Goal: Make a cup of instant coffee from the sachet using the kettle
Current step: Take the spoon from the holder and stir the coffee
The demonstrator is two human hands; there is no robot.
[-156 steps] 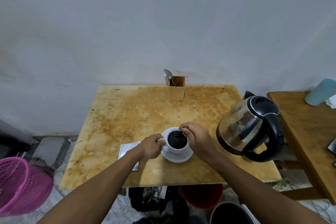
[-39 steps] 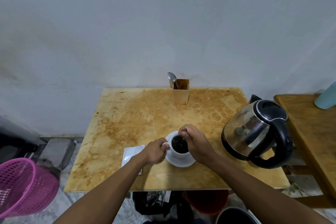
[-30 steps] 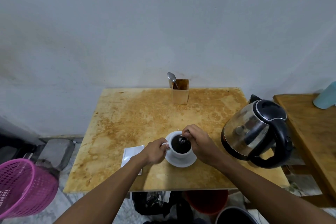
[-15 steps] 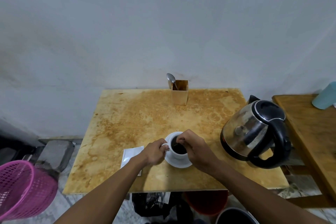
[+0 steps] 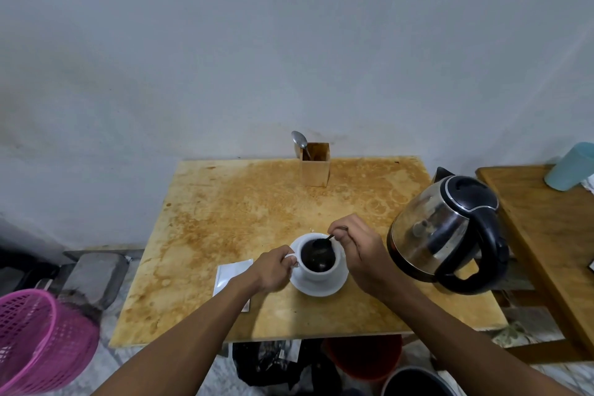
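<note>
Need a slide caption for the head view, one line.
Right hand stirs dark coffee with a spoon while left hand steadies the white cup by its handle, kettle alongside.

cup (image 5: 319,270) on saucer (image 5: 321,287) | kettle (image 5: 450,235) right | sachet (image 5: 233,276) left

Two bare forearms are reaching up from the bottom edge, one from each side. Neither is wearing a sleeve anywhere along its visible length, from near the elbow to the wrist. The wrists are showing no watch, band or bracelet. The left hand (image 5: 271,272) is wearing no glove and no ring on the parts facing us. The right hand (image 5: 361,252) is likewise ungloved, its knuckles and back uncovered, its fingers (image 5: 342,236) showing no ring.
</note>
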